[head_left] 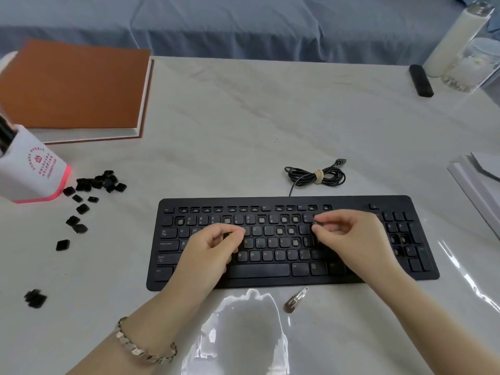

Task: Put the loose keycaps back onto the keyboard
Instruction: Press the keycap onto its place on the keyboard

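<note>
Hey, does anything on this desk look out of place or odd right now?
Yes. The keyboard has bare sockets in its number and letter rows where caps are missing. The loose keycaps lie scattered on the table to its left, by the white cup. A hair clip lies in front of the keyboard.

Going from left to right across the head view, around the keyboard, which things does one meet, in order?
White cup, loose keycaps, left hand, hair clip, right hand pinching a keycap, white paper stack.
</note>
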{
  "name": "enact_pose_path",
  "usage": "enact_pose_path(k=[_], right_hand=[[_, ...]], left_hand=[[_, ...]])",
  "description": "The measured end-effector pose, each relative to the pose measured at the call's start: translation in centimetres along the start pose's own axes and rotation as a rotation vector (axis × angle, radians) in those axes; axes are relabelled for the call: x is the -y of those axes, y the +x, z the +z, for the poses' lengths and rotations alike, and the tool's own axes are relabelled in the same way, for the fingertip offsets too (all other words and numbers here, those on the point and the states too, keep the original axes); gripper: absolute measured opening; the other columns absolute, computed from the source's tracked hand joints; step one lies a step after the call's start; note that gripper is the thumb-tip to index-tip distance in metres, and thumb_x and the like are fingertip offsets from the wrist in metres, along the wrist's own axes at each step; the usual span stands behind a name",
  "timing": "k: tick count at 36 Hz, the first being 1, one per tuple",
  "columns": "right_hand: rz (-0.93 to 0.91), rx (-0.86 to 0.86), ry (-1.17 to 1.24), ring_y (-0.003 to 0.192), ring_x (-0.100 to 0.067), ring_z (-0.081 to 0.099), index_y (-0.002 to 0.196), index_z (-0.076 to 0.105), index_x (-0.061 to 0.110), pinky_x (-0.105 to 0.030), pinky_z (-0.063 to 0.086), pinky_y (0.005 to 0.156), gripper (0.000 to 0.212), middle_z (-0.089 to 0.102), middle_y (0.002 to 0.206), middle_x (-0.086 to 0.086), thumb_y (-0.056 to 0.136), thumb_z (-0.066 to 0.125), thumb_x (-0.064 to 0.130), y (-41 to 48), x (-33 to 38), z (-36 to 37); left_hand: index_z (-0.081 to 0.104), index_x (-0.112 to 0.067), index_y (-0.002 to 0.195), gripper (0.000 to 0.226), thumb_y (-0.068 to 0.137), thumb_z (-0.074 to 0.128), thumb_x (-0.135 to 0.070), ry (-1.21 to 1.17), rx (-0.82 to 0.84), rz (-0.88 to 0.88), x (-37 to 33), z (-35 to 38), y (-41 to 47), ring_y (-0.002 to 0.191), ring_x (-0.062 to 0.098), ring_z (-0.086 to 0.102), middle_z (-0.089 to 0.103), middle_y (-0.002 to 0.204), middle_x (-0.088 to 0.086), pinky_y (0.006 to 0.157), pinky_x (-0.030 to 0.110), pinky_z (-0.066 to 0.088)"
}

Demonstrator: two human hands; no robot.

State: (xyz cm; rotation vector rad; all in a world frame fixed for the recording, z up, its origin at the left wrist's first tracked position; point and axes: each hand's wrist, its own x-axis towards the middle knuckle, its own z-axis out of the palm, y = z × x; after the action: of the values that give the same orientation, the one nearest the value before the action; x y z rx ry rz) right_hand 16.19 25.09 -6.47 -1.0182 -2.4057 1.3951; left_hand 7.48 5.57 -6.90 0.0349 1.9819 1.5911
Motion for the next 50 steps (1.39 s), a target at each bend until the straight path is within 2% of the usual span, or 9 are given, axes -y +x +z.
enact_pose_path(k=[6,12,17,23,32,36,41,46,50], right_hand=[[-0.060,0.019,-0.021,0.058,0.003,0.060,0.078,0.068,0.021,-0.005,0.048,0.064,0.013,0.067,0.071,0.002,0.077,0.072,0.009,2.4,0.3,0.7],[-0.214,0.144,-0.205,0.057,0.000,0.054,0.087,0.070,0.017,-0.003,0.042,0.063,0.010,0.062,0.072,0.007,0.079,0.070,0.011,4.3,1.3,1.7],[-0.322,0.238,-0.389,0.070,0.003,0.050,0.096,0.070,0.017,-0.004,0.037,0.065,0.014,0.058,0.079,0.014,0.084,0.066,0.015,5.1,1.7,2.8],[-0.354,0.249,-0.458,0.083,-0.004,0.048,0.100,0.068,0.018,-0.011,0.034,0.067,0.015,0.057,0.090,0.009,0.086,0.063,0.018,5.1,1.7,3.3],[-0.343,0.208,-0.481,0.083,-0.003,0.047,0.104,0.068,0.018,-0.014,0.034,0.074,0.018,0.055,0.088,0.010,0.088,0.060,0.019,5.0,2.0,3.8],[-0.294,0.209,-0.456,0.086,-0.008,0.056,0.104,0.070,0.017,-0.013,0.037,0.075,0.018,0.066,0.094,0.004,0.088,0.062,0.017,4.8,2.6,3.8],[-0.368,0.151,-0.477,0.095,-0.015,0.056,0.101,0.072,0.015,-0.023,0.042,0.082,0.017,0.063,0.096,0.003,0.088,0.061,0.017,4.3,1.8,4.2],[-0.557,-0.076,-0.541,0.080,-0.027,0.059,0.081,0.074,0.010,-0.039,0.054,0.063,0.010,0.062,0.090,-0.006,0.081,0.066,0.015,3.2,0.2,4.9],[-0.588,-0.088,-0.596,0.100,-0.026,0.045,0.092,0.075,0.016,-0.043,0.046,0.073,0.022,0.061,0.108,-0.012,0.076,0.061,0.018,2.5,-0.7,4.9]], left_hand=[[0.067,-0.018,0.092,0.019,0.093,0.051,-0.007,-0.037,0.005,-0.009,-0.3,-0.2,0.6,0.043,0.001,0.038,0.054,0.061,-0.008,0.046,0.015,0.032],[0.063,-0.019,0.096,0.013,0.090,0.057,-0.010,0.018,-0.002,0.074,0.3,-0.5,1.1,0.047,-0.005,0.049,0.060,0.065,-0.006,0.059,0.019,0.035],[0.059,-0.019,0.092,0.009,0.086,0.063,-0.012,0.046,-0.003,0.106,0.9,-0.6,1.6,0.059,-0.003,0.056,0.059,0.055,-0.017,0.056,0.017,0.035],[0.060,-0.019,0.090,0.009,0.085,0.065,-0.013,0.043,-0.038,0.107,1.1,-0.7,1.9,0.048,-0.003,0.048,0.059,0.056,-0.014,0.054,0.018,0.034],[0.061,-0.017,0.089,0.009,0.084,0.065,-0.011,0.021,-0.042,0.106,1.2,-0.8,2.0,0.043,-0.004,0.047,0.061,0.061,-0.009,0.047,0.010,0.035],[0.060,-0.016,0.089,0.009,0.084,0.065,-0.010,0.009,-0.034,0.102,1.1,-0.7,1.9,0.042,-0.005,0.047,0.062,0.065,-0.003,0.046,0.007,0.035],[0.060,-0.016,0.089,0.009,0.085,0.065,-0.011,0.020,-0.034,0.104,1.0,-0.8,1.9,0.042,-0.004,0.046,0.063,0.065,-0.003,0.047,0.010,0.035],[0.061,-0.018,0.090,0.009,0.084,0.066,-0.014,0.036,-0.047,0.102,1.0,-0.8,1.7,0.047,-0.003,0.047,0.064,0.065,-0.004,0.054,0.014,0.037],[0.062,-0.019,0.089,0.008,0.084,0.066,-0.014,0.048,-0.048,0.096,0.7,-0.8,1.4,0.053,-0.008,0.054,0.071,0.070,-0.002,0.053,0.005,0.038]])
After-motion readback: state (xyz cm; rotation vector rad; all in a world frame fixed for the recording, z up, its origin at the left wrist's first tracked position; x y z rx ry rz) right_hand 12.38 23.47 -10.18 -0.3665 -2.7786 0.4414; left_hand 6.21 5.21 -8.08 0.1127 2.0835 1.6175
